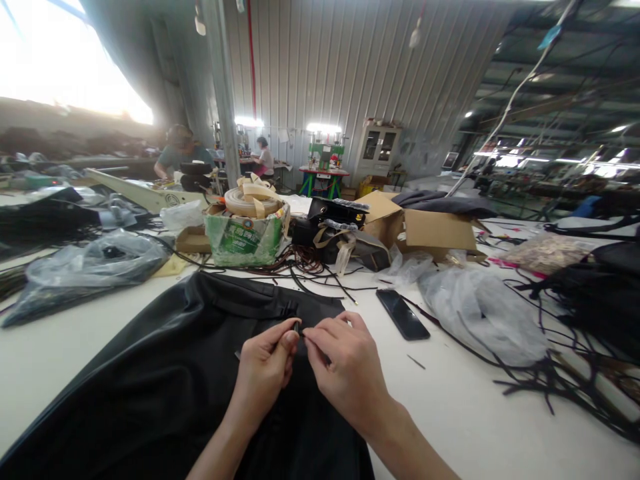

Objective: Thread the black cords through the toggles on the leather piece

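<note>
A large sheet of smooth black leather-like material (pixel 165 360) lies under both my hands, with a black strap and a black buckle (pixel 289 309) along its far part. My left hand (pixel 267 360) pinches a small dark piece (pixel 297 327) between thumb and forefinger, just above the material. Close on its right, my right hand (pixel 345 357) has its thumb and fingertips pressed together at the same piece. The piece is mostly covered by my fingers, so its kind cannot be made out.
A phone (pixel 403 314) lies right of the material. Behind are a green box (pixel 244 238) with rolled tape, dark cords (pixel 305 259) and an open cardboard box (pixel 440 230). Plastic bags lie left and right (pixel 483 313). A person (pixel 183 150) sits farther back at the left.
</note>
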Available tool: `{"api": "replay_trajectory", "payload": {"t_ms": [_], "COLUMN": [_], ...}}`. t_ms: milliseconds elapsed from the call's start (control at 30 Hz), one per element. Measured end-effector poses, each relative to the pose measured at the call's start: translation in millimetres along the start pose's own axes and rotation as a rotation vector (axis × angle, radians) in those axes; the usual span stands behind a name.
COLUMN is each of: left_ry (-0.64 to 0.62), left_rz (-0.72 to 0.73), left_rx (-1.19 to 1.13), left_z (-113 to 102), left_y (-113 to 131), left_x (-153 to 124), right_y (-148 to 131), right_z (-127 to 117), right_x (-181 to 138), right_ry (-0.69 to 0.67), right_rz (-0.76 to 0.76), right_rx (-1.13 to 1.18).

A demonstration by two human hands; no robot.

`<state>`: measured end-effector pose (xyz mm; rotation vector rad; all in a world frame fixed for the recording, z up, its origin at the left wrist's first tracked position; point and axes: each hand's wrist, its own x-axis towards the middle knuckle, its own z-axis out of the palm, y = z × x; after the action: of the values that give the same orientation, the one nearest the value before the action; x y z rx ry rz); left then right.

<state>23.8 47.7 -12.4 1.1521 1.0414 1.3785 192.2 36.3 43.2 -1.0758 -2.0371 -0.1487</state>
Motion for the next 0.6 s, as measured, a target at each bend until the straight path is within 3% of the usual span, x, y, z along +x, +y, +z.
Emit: {"api": "replay_trajectory", "payload": {"t_ms": [600], "left_ry": [0.008], "left_rz": [0.086], "left_rx": [0.154], "left_z": [-2], "left_y": [-5], "left_x": [-3], "right_y": [2], "right_z": [13], "right_x": [-4], "right_ry": [0.073], "right_rz": [0.008], "right_rx": [-0.018]}}
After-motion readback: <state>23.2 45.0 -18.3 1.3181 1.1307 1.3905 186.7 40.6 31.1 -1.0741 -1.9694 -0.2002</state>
